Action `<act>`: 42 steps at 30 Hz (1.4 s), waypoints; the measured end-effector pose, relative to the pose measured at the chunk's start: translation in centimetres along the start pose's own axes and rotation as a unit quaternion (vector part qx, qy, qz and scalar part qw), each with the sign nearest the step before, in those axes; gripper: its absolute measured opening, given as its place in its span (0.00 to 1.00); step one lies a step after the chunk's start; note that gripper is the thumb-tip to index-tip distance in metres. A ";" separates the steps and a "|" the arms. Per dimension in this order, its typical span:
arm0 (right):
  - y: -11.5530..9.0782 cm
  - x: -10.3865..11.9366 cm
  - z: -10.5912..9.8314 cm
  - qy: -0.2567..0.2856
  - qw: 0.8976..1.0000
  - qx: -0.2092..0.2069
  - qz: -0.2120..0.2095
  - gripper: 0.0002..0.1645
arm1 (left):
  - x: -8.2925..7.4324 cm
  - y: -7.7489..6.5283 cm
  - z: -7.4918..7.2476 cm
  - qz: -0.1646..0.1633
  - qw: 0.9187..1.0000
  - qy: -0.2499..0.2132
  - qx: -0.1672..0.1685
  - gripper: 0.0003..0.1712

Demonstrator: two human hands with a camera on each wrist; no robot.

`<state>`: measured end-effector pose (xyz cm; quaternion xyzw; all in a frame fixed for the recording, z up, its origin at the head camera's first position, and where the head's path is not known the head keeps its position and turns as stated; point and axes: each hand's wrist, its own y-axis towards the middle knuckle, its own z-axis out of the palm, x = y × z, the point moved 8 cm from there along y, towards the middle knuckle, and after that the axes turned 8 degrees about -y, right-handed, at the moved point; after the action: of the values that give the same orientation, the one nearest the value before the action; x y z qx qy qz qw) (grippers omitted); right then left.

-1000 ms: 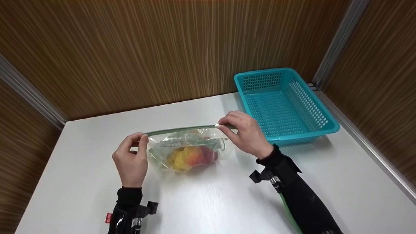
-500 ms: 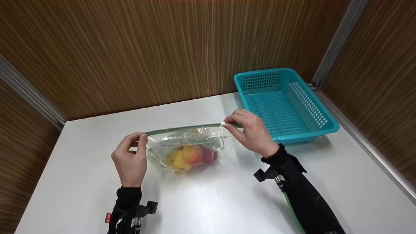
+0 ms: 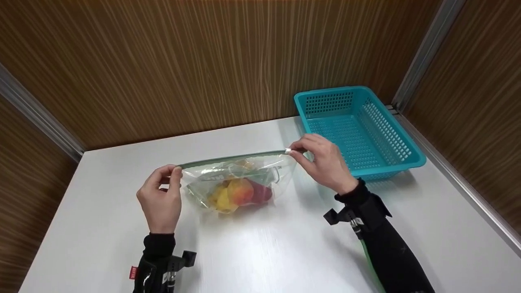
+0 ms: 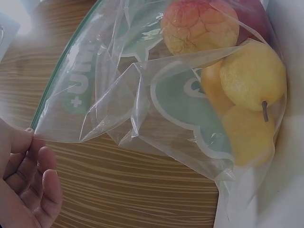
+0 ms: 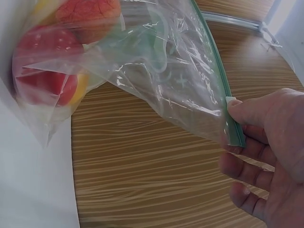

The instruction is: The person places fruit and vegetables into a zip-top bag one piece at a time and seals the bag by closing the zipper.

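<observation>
A clear zip bag (image 3: 266,162) with a green zip strip (image 4: 66,54) stands on the white table, its mouth edge stretched between both hands. My left hand (image 3: 160,201) pinches the left corner of that edge between thumb and forefinger. Near the opposite end, my right hand (image 3: 325,162) pinches the small white slider (image 3: 288,151) on the strip. Inside at the bottom lie a yellow pear (image 4: 251,76), a red-and-yellow fruit (image 4: 199,28), a dark red fruit (image 5: 45,66) and more yellow fruit, partly hidden behind these.
A turquoise plastic basket (image 3: 390,167) with perforated sides stands at the back right, just beyond my right hand. Wood-patterned panels (image 3: 183,61) enclose the white table (image 3: 244,256) at the back and sides.
My right hand has slid the white slider rightward along the strip towards its right end. My left hand keeps its pinch and has shifted slightly left. The fruit stays in place.
</observation>
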<state>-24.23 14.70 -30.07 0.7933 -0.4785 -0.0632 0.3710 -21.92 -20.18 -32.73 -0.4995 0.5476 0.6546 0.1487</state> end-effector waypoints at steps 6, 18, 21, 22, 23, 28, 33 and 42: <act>-0.2 -0.7 -0.7 -0.003 1.000 -0.011 0.003 0.10 | 0.0 0.1 -0.1 0.005 1.000 -0.003 -0.002 0.08; -0.3 -1.2 -1.0 -0.023 1.000 -0.011 0.013 0.10 | 0.1 0.1 0.0 0.002 1.000 0.011 0.014 0.08; -0.2 -1.0 -0.6 -0.056 0.998 -0.008 0.013 0.10 | 0.4 0.2 0.2 -0.006 0.998 0.043 0.038 0.07; -0.2 -1.0 -0.5 -0.068 0.998 -0.005 0.013 0.10 | 0.5 0.2 0.3 -0.012 0.997 0.056 0.046 0.07; -0.2 -1.0 -0.3 -0.082 0.997 -0.003 0.011 0.10 | 0.7 0.2 0.4 -0.019 0.996 0.069 0.054 0.06; -0.4 -0.8 0.5 -0.126 0.992 0.002 0.000 0.08 | 1.6 0.3 0.8 -0.058 0.986 0.124 0.094 0.07; -0.8 -0.2 1.6 -0.168 0.986 0.010 -0.007 0.06 | 2.8 0.1 1.2 -0.098 0.972 0.167 0.133 0.09; -1.7 1.4 4.0 -0.265 0.964 0.032 -0.024 0.06 | 5.5 -0.4 1.8 -0.153 0.935 0.220 0.234 0.10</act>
<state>-24.05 11.93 -33.67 0.7711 -0.5424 -0.2642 0.2036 -25.01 -20.38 -37.66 -0.6599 0.6212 0.3513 0.2352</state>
